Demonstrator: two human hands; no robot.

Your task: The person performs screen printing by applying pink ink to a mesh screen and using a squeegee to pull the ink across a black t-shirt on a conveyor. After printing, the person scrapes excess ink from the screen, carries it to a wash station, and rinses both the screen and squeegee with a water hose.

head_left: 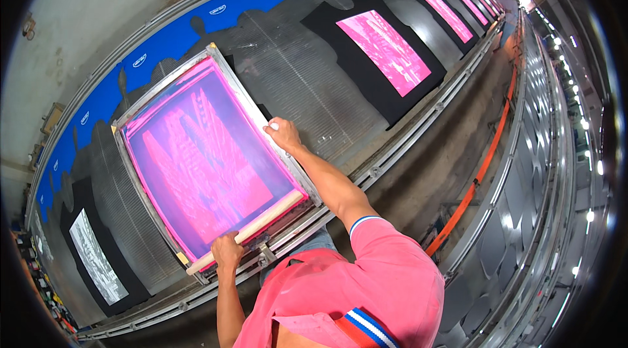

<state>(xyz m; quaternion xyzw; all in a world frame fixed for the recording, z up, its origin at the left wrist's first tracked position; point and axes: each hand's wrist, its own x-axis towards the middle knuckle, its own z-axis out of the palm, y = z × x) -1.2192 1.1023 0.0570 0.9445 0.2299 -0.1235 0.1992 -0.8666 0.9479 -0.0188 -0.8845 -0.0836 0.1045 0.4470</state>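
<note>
Pink shirt [366, 276] nearest. I see left hand [227, 251] closed around pale bar [270, 218]; right hand [284, 135] curled at screen frame [163, 87], grip I cannot tell. Frame, ahead of left fingers, seems stiff, light; mesh [196, 152] perhaps delicate: hold rim.

Nothing can be read: the white marks [217, 10] on the blue strip [183, 26] beyond the screen frame [162, 87] are too small, and the pink print [384, 53] on black cloth [352, 63] right of that frame and the white print [98, 258] on dark cloth [128, 275] left of it are illegible
</note>
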